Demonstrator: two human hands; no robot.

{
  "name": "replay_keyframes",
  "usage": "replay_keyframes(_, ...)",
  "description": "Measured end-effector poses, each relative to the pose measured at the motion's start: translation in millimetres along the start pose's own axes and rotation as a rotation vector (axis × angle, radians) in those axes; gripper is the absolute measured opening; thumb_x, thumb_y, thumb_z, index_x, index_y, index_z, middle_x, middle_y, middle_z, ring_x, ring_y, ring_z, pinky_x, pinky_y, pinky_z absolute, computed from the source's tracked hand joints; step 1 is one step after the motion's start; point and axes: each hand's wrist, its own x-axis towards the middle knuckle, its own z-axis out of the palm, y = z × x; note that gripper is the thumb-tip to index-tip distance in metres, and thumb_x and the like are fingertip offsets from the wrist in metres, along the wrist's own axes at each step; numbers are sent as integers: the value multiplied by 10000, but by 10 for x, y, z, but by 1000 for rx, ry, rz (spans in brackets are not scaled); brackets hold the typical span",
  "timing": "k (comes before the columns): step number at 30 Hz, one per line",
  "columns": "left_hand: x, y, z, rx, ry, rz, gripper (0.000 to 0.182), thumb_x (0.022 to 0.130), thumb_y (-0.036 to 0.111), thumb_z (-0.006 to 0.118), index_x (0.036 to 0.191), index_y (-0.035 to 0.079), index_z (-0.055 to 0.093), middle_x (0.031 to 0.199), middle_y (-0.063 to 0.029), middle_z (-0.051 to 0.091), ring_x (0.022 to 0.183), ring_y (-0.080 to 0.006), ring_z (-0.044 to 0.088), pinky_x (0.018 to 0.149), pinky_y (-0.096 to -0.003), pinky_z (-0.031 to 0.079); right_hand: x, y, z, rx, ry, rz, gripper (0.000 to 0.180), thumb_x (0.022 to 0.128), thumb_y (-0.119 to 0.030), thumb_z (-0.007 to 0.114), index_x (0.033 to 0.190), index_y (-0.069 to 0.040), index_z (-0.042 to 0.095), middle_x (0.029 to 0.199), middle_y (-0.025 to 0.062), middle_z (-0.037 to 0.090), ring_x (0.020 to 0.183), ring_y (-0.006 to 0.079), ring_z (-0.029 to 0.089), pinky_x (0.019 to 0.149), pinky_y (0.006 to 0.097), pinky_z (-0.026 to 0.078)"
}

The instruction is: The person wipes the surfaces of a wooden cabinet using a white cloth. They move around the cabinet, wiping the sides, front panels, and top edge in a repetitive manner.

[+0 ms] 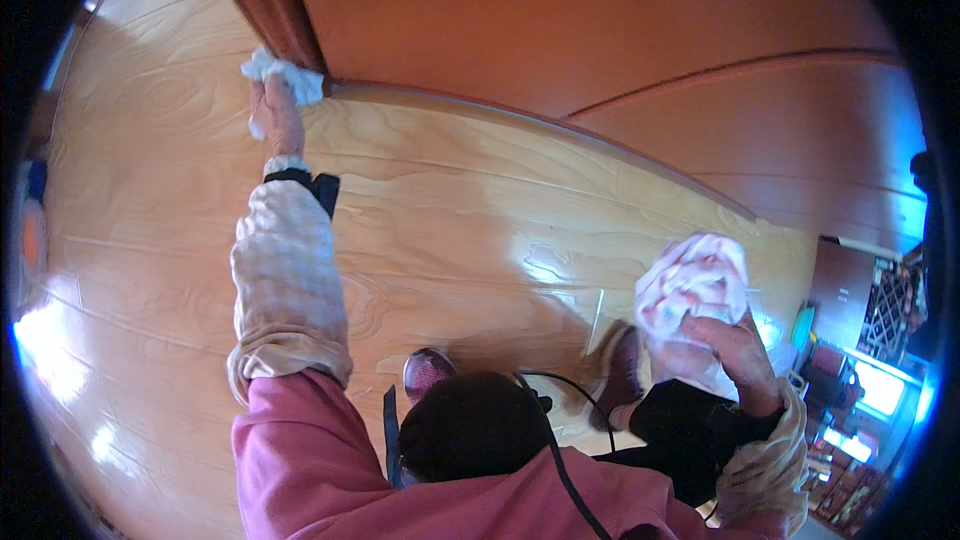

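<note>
My left hand (277, 112) reaches far forward, gripping a crumpled white cloth (304, 84) against the foot of a reddish-brown wooden panel's corner post (262, 0), where it meets the wood-grain floor (420, 225). On the right, near my knee, my right hand (739, 360) holds a bunched pink-and-white cloth (694, 277) above the floor. Part of that cloth hangs below my fingers. A black strap (300, 184) goes around my left wrist, over a pale checked sleeve.
The large reddish-brown panel (525, 22) rises along the front. My shoes (427, 371) stand on the floor below me, and a black cable (559, 457) runs down my front. Furniture and a teal object (802, 326) are at the far right.
</note>
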Motion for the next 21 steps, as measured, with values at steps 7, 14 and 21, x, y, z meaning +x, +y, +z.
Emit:
replay_keyframes(7,408,-678,-455,742,-200,-26,278,762,252,481,811,6,601,782,-217,629,764,-343,606,687,-425,449,248,164,-315,-269,-366,149,326,733,-132,711,1040,-57,630,954,51,649,883,135,587,808,293,462)
replay_keyframes(14,350,-34,-379,1083,-751,480,220,783,233,628,922,67,584,903,-122,607,841,-291,591,697,-395,494,-103,216,-618,-716,-611,-169,359,758,-369,676,921,-51,639,880,199,633,765,341,624,681,386,505)
replay_keyframes(21,-705,1462,248,781,-901,-5,226,822,140,614,1025,51,571,979,-68,580,971,-201,572,790,-374,516,-106,244,-912,-942,-799,-719,245,762,-302,613,753,-58,607,685,159,588,662,342,610,610,419,508)
